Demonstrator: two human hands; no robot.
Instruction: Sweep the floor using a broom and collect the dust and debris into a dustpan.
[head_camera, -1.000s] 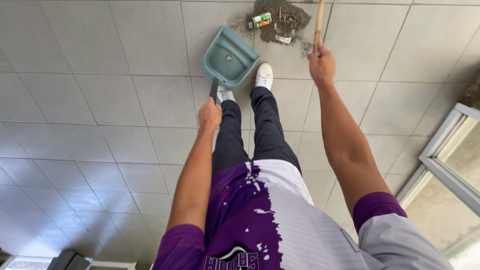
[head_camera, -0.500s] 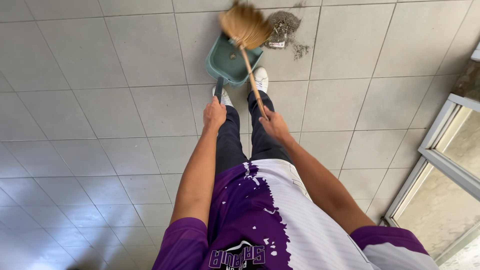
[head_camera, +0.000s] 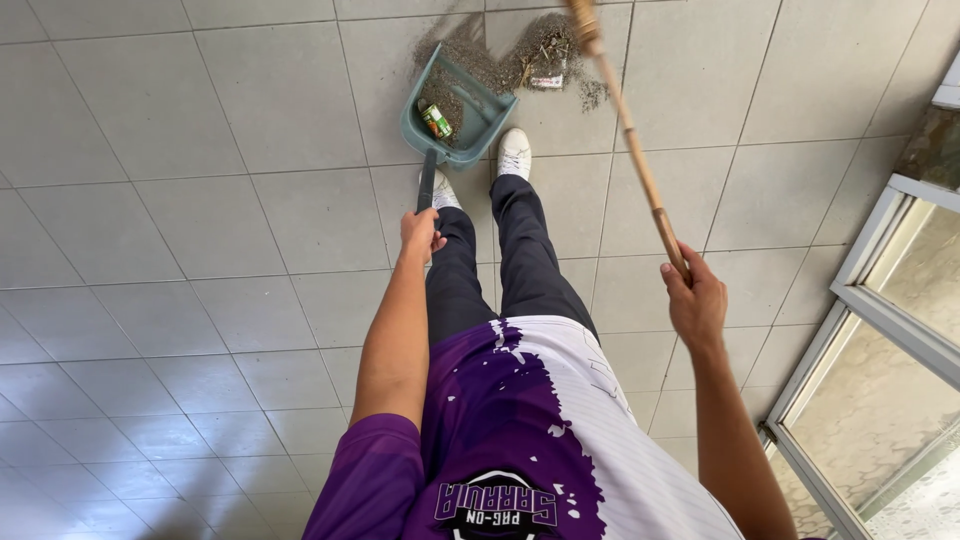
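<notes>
My left hand (head_camera: 421, 232) grips the dark handle of a teal dustpan (head_camera: 482, 128) that rests on the tiled floor in front of my white shoes. Dirt and a small green can (head_camera: 436, 121) lie inside the pan. My right hand (head_camera: 693, 298) holds a wooden broom stick (head_camera: 631, 133) that slants up to the top edge, where the brush end is cut off. A pile of grey dust and debris (head_camera: 540, 58) with a small wrapper sits on the floor just beyond the pan's mouth.
Grey floor tiles (head_camera: 200, 200) spread all around. At the right stands a metal-framed glass door or window (head_camera: 880, 310) with a low sill. My dark trousers and purple-and-white shirt fill the lower middle.
The broom swept across the debris toward the dustpan and has swung back out to the right. Dirt and the green can are now inside the pan. The left hand kept hold of the handle.
</notes>
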